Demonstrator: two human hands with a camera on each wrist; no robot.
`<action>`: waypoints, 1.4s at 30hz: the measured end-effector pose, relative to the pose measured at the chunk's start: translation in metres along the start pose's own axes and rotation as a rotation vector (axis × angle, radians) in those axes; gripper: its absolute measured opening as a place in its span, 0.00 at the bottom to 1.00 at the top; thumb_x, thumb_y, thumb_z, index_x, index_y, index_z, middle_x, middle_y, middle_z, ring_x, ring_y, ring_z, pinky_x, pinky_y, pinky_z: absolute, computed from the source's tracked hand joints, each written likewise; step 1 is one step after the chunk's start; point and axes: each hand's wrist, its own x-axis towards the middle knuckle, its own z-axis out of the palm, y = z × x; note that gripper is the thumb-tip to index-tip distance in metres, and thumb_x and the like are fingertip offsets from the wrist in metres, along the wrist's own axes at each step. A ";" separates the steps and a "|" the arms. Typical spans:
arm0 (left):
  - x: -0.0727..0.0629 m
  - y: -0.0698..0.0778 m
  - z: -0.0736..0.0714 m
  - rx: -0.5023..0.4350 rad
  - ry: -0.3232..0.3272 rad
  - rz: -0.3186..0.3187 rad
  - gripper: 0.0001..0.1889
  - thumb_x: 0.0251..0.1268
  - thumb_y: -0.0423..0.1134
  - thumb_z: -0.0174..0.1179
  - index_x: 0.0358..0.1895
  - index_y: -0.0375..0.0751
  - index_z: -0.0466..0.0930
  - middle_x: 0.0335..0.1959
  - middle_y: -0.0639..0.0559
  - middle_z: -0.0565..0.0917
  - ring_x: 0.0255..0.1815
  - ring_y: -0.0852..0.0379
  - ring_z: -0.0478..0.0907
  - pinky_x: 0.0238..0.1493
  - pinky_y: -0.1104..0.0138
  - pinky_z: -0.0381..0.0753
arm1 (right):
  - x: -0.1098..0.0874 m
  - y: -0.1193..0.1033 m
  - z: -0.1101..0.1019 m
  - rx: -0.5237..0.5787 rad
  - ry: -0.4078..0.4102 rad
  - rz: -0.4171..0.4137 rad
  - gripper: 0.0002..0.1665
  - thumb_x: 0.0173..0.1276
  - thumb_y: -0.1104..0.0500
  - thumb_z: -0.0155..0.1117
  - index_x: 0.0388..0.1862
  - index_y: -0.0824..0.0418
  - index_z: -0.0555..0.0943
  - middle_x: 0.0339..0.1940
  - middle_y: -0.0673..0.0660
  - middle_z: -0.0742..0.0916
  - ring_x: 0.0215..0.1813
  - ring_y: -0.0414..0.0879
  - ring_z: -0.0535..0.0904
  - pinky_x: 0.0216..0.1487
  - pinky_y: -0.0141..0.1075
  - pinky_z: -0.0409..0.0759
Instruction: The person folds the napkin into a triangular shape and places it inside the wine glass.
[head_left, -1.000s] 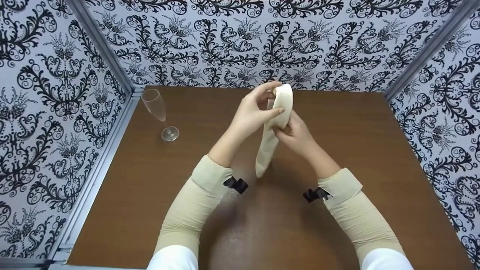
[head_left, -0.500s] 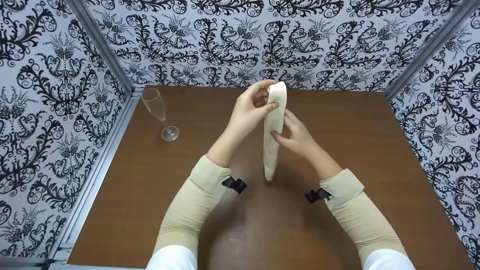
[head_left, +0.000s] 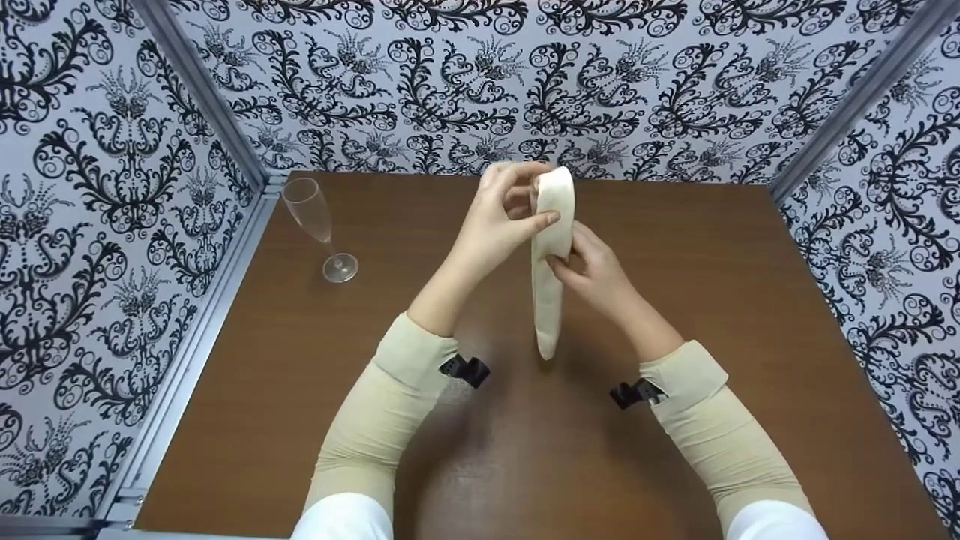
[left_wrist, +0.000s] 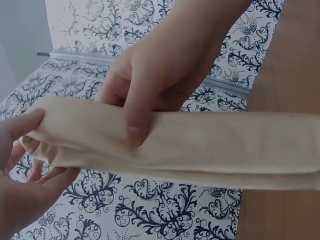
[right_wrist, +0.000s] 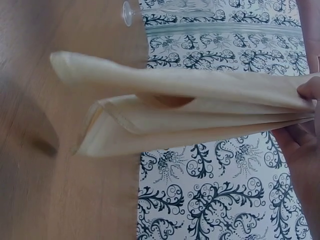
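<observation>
A cream folded cloth napkin (head_left: 550,300) hangs upright in the air in the head view, its long narrow end pointing down. My left hand (head_left: 496,214) holds its upper end, thumb on the near face and fingers behind it. Lower on the right side, my right hand (head_left: 598,274) pinches the cloth, and a fold bulges between the two hands. The left wrist view shows the right thumb (left_wrist: 136,132) pressing into the layered cloth (left_wrist: 230,140). In the right wrist view the napkin's loose end (right_wrist: 115,135) spreads into separate layers.
A clear champagne flute (head_left: 311,217) stands on the brown table (head_left: 285,375) at the back left. Patterned walls (head_left: 480,82) with metal rails (head_left: 195,82) enclose the table at the back and sides. Black mounts (head_left: 465,370) sit at both wrists.
The napkin swings from a slant to hanging nearly straight and shifts slightly left. Half a second ago it was flatter with the right fingers looser; now the right hand pinches it into a fold again.
</observation>
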 end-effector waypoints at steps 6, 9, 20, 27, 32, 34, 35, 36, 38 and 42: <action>-0.001 0.002 -0.007 0.111 -0.104 -0.023 0.34 0.57 0.26 0.67 0.68 0.39 0.68 0.56 0.46 0.77 0.52 0.55 0.78 0.53 0.70 0.77 | -0.002 -0.001 0.000 0.012 0.002 0.069 0.20 0.65 0.72 0.63 0.53 0.73 0.69 0.43 0.64 0.82 0.47 0.53 0.81 0.50 0.41 0.81; -0.003 0.003 -0.008 0.162 -0.121 -0.018 0.34 0.58 0.26 0.67 0.69 0.37 0.68 0.53 0.45 0.79 0.50 0.54 0.79 0.51 0.70 0.78 | -0.003 0.000 0.001 0.066 0.021 0.100 0.24 0.66 0.71 0.64 0.55 0.72 0.64 0.44 0.67 0.83 0.48 0.55 0.82 0.50 0.40 0.81; -0.009 0.000 -0.009 0.216 -0.103 0.087 0.27 0.56 0.23 0.67 0.62 0.31 0.75 0.53 0.41 0.78 0.49 0.52 0.79 0.51 0.70 0.78 | -0.006 0.000 0.002 -0.053 0.154 0.225 0.25 0.59 0.63 0.74 0.54 0.68 0.79 0.44 0.62 0.81 0.46 0.53 0.78 0.51 0.43 0.76; -0.014 -0.002 -0.008 0.223 -0.113 0.112 0.26 0.56 0.22 0.66 0.61 0.33 0.76 0.54 0.43 0.78 0.51 0.56 0.78 0.52 0.71 0.77 | -0.006 -0.005 0.003 -0.139 0.160 0.402 0.24 0.60 0.58 0.73 0.55 0.62 0.81 0.23 0.55 0.78 0.27 0.48 0.72 0.28 0.34 0.67; -0.016 -0.004 -0.008 0.226 -0.143 0.184 0.26 0.55 0.21 0.66 0.61 0.32 0.76 0.54 0.44 0.78 0.54 0.57 0.77 0.54 0.70 0.76 | -0.007 -0.006 0.003 -0.018 0.113 0.545 0.28 0.68 0.55 0.65 0.66 0.56 0.72 0.22 0.61 0.85 0.24 0.49 0.82 0.23 0.32 0.73; -0.018 -0.004 -0.008 0.226 -0.159 0.212 0.27 0.55 0.21 0.66 0.61 0.33 0.76 0.54 0.44 0.78 0.55 0.57 0.76 0.56 0.69 0.76 | -0.008 -0.006 0.002 0.037 0.102 0.576 0.29 0.70 0.57 0.61 0.69 0.53 0.69 0.23 0.62 0.86 0.25 0.51 0.84 0.23 0.34 0.77; -0.018 -0.004 -0.008 0.232 -0.167 0.229 0.27 0.55 0.22 0.66 0.61 0.33 0.76 0.54 0.44 0.78 0.55 0.58 0.75 0.56 0.69 0.75 | -0.008 -0.006 0.002 0.057 0.100 0.583 0.29 0.71 0.59 0.59 0.70 0.52 0.68 0.23 0.62 0.86 0.25 0.51 0.84 0.23 0.36 0.79; -0.019 -0.005 -0.009 0.240 -0.173 0.246 0.27 0.55 0.22 0.66 0.61 0.33 0.76 0.54 0.45 0.78 0.55 0.58 0.75 0.56 0.69 0.75 | -0.009 -0.006 0.002 0.067 0.098 0.578 0.31 0.71 0.61 0.57 0.72 0.51 0.66 0.23 0.61 0.86 0.25 0.50 0.84 0.23 0.37 0.80; -0.021 -0.005 -0.010 0.266 -0.191 0.278 0.28 0.55 0.22 0.67 0.62 0.34 0.75 0.54 0.45 0.78 0.56 0.59 0.74 0.57 0.68 0.75 | -0.009 -0.006 0.001 0.072 0.095 0.561 0.35 0.68 0.66 0.53 0.74 0.49 0.64 0.24 0.59 0.87 0.24 0.50 0.84 0.24 0.39 0.81; -0.026 -0.006 -0.012 0.346 -0.241 0.360 0.29 0.53 0.21 0.65 0.62 0.34 0.75 0.55 0.46 0.78 0.56 0.60 0.73 0.59 0.68 0.72 | -0.011 -0.005 0.000 0.072 0.076 0.524 0.37 0.67 0.67 0.52 0.73 0.45 0.64 0.27 0.59 0.87 0.25 0.49 0.83 0.26 0.40 0.83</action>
